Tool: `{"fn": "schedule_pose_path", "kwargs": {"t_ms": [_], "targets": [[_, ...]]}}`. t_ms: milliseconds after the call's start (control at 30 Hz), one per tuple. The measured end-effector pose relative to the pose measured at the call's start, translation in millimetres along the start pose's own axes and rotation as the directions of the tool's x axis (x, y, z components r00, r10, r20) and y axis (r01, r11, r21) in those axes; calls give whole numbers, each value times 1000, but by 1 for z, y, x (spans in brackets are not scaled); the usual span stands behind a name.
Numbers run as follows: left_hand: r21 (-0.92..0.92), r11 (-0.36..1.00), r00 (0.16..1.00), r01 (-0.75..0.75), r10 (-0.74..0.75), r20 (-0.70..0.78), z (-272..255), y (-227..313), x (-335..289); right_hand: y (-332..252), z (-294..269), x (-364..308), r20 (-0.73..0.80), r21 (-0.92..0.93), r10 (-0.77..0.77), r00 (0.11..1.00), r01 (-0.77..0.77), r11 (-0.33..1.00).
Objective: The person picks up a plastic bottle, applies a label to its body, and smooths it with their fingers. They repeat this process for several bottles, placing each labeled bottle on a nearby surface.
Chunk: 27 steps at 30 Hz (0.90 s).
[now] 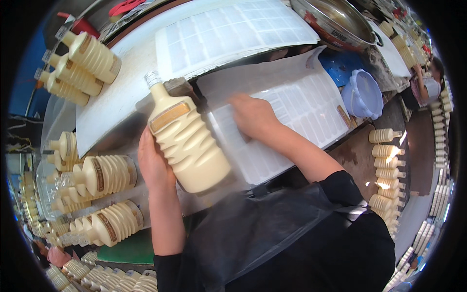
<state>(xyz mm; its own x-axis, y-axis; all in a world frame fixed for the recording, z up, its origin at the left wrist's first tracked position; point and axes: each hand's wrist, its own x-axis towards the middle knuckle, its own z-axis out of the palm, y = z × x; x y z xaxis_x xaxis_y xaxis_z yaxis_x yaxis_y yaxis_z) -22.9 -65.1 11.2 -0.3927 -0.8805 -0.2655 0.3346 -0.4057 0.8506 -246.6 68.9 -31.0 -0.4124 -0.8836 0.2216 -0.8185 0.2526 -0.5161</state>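
Observation:
A cream-coloured bottle (189, 141) with wavy ridges, a clear threaded neck and a gold-brown label on its shoulder leans in my left hand (153, 158). The fingers wrap its left side and lower back, partly hidden by it. My right hand (255, 117) is closed over a white sheet of pale rectangular labels (306, 107), right of the bottle. Its fingertips are slightly blurred, and whatever they pinch cannot be made out. Along its far side the sheet's translucent backing (238, 73) curls up.
Beyond lies another label sheet (238, 29) on a white board (131, 63). Similar bottles stand at far left (92, 56) and lie stacked at left (109, 175) and right (386, 163). A lavender bucket (362, 92) and metal basin (340, 22) sit far right. Another person (425, 87) is farther off.

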Motion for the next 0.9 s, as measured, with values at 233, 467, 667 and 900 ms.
{"fn": "schedule_pose_path", "kwargs": {"t_ms": [233, 467, 667, 900], "targets": [[422, 889, 982, -180, 139, 127, 1, -20, -62, 9, -34, -12, 403, -281, 145, 903, -28, 959], [411, 888, 974, -207, 148, 171, 0, -19, -65, 64, -67, -15, -46, -405, 133, 990, -141, 903], [406, 889, 974, -212, 161, 157, -3, -25, -66, 169, -95, -17, -373, -324, 412, 831, -533, 782], [410, 871, 960, -270, 211, 184, -8, -29, -63, 186, -93, -6, -194, -468, 445, 874, -481, 741]]}}
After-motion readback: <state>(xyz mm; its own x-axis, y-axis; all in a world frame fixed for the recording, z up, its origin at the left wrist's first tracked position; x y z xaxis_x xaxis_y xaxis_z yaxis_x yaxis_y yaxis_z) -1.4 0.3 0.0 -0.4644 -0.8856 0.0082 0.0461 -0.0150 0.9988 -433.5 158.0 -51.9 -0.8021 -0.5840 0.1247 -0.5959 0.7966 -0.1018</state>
